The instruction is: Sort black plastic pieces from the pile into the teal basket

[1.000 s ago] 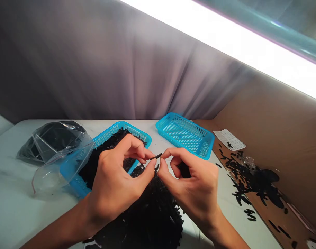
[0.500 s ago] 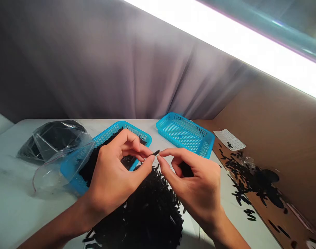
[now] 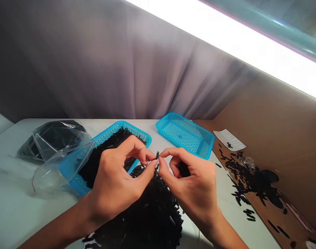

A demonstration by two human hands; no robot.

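Between my fingertips is a small black strip (image 3: 157, 155), pinched at the middle of the view. My left hand (image 3: 121, 176) grips it from the left with thumb and forefinger. From the right, my right hand (image 3: 191, 180) pinches at the same piece, and more black material shows within its curled fingers. Below both hands lies a large heap of black strips (image 3: 152, 211). A blue basket (image 3: 141, 129) filled with similar strips stands behind my left hand, partly hidden by it.
At the left, a clear plastic bag (image 3: 56, 138) holds black material. A second blue basket (image 3: 183, 133) at the back holds nothing visible. Right of it are a gridded paper (image 3: 232, 140), scattered black pieces (image 3: 241, 193) and a cardboard panel (image 3: 285, 145).
The black strip between my fingertips now stands more upright and looks folded or doubled. My left hand has dipped slightly, and my right hand has shifted a little left.
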